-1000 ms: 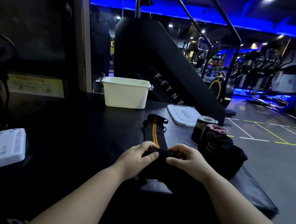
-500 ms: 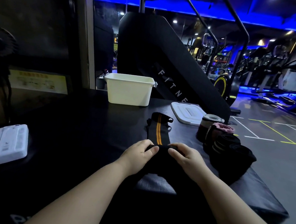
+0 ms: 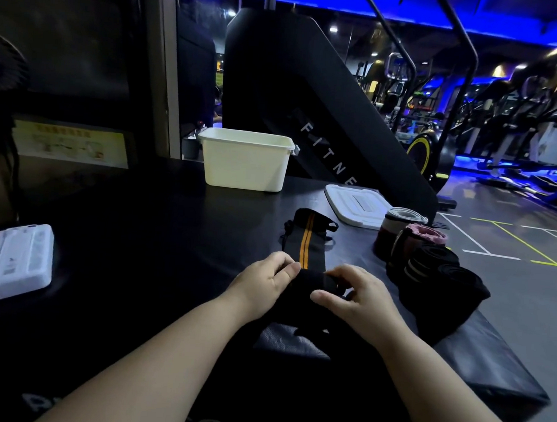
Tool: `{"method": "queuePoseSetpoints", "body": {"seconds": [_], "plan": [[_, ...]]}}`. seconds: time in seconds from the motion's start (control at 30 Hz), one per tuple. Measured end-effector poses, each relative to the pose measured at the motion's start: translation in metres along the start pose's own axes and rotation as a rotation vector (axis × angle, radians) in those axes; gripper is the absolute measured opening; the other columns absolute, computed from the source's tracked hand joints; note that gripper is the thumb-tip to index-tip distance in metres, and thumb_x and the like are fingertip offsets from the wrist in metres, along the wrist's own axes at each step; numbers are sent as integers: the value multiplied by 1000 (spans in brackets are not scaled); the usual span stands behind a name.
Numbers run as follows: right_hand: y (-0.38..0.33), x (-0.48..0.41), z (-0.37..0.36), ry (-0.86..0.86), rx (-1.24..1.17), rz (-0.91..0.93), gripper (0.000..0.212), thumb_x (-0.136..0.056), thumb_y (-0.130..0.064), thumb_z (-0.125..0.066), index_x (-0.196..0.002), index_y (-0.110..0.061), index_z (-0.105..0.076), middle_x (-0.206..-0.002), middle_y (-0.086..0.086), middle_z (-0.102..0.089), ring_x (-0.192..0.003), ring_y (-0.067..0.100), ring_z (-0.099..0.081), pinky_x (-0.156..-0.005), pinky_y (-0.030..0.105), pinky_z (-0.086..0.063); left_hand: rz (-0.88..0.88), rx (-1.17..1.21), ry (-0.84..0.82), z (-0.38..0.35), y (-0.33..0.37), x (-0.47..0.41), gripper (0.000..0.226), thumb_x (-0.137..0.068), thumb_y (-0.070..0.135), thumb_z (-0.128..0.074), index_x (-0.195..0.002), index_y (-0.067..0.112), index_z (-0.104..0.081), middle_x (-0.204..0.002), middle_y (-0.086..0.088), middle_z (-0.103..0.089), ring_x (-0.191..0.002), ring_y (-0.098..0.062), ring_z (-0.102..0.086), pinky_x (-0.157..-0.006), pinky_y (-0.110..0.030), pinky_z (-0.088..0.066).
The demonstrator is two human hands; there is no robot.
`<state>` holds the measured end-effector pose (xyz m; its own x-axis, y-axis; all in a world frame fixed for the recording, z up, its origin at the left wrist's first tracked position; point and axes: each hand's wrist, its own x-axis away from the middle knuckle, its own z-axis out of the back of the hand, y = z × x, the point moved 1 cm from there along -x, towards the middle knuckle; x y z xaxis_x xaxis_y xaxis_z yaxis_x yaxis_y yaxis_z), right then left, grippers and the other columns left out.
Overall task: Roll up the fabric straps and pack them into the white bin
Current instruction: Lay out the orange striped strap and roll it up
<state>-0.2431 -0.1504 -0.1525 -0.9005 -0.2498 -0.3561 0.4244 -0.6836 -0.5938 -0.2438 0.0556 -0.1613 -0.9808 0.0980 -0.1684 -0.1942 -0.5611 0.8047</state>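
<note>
A black fabric strap with two orange stripes point(image 3: 306, 242) lies flat on the black padded box point(image 3: 138, 235), running away from me. Its near end is wound into a dark roll between my hands. My left hand point(image 3: 264, 283) grips the roll's left end, thumb on top. My right hand point(image 3: 358, 295) holds the right end with curled fingers. The white bin point(image 3: 246, 163) stands open at the far edge of the box, well beyond the strap. Several rolled straps point(image 3: 430, 265) stand in a row to the right of my right hand.
The bin's white lid point(image 3: 357, 206) lies flat to the right of the bin. A white flat device point(image 3: 16, 261) sits at the left. A black stair machine rises behind the bin. The box's right edge drops to the gym floor.
Both hands have worked the roll a little farther along the strap, so less flat strap shows. My right thumb now sticks out toward me.
</note>
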Motion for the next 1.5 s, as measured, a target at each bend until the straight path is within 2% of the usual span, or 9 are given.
{"method": "queuePoseSetpoints", "body": {"seconds": [0.17,0.3,0.4,0.63,0.8,1.07,1.23,1.37,1.5], "plan": [[-4,-1,0,6,24,-21,39,-76,-52,-74,-107,-28,-69,-91,-16,-61,-86,-1,-56,-74,16,-42,-12,-33,32,1,4,1,32,-96,54,-44,-90,26,-59,-81,10,-59,-89,-18,-59,-87,-41,-49],[-6,-3,2,-6,45,-40,41,-80,-51,-71,-110,-24,-70,-94,-13,-61,-90,7,-58,-82,25,-45,-194,4,67,1,5,5,21,-98,35,-52,-114,28,-63,-119,14,-54,-118,-5,-47,-102,-21,-34],[-7,-4,2,-21,61,-39,45,-81,-53,-68,-115,-23,-69,-99,-11,-60,-94,8,-58,-85,27,-46,-216,29,-14,2,6,11,25,-97,27,-56,-120,36,-59,-117,20,-55,-116,5,-46,-98,-10,-33],[-4,4,-1,31,6,-3,68,-76,-56,-72,-136,-32,-49,-121,-14,-52,-108,3,-52,-94,26,-44,-144,-10,6,2,11,10,26,-100,27,-49,-125,28,-59,-115,18,-50,-118,0,-43,-99,-16,-29],[-7,5,-3,-40,151,63,68,-83,-51,-68,-142,-29,-44,-133,-9,-51,-129,8,-40,-103,20,-31,-154,-63,86,0,9,7,27,-100,28,-50,-124,24,-63,-121,9,-59,-123,-8,-47,-106,-23,-33],[-10,7,-2,-30,149,66,53,-83,-46,-70,-130,-32,-51,-110,-16,-52,-111,5,-48,-94,23,-40,-96,17,18,4,9,9,19,-98,37,-50,-116,31,-56,-101,16,-59,-101,-5,-56,-83,-17,-41],[-12,6,3,-65,83,51,32,-87,-39,-68,-117,-29,-62,-96,-19,-56,-98,4,-53,-77,5,-35,-100,-12,-63,1,4,9,45,-74,71,-49,-108,41,-55,-103,9,-63,-97,-10,-61,-88,-35,-51],[-12,3,0,-90,51,-2,38,-89,-37,-67,-123,-23,-59,-122,-14,-50,-119,4,-48,-96,17,-35,-127,-129,2,-2,7,9,33,-93,45,-56,-121,28,-57,-126,14,-50,-125,-6,-38,-108,-25,-28],[-27,4,-10,-94,-40,-61,60,-93,-16,-61,-146,-15,-35,-132,-13,-40,-130,3,-37,-91,2,-22,-101,-30,91,-3,14,11,31,-97,30,-55,-128,22,-53,-128,17,-43,-119,2,-36,-98,-12,-24]]}}
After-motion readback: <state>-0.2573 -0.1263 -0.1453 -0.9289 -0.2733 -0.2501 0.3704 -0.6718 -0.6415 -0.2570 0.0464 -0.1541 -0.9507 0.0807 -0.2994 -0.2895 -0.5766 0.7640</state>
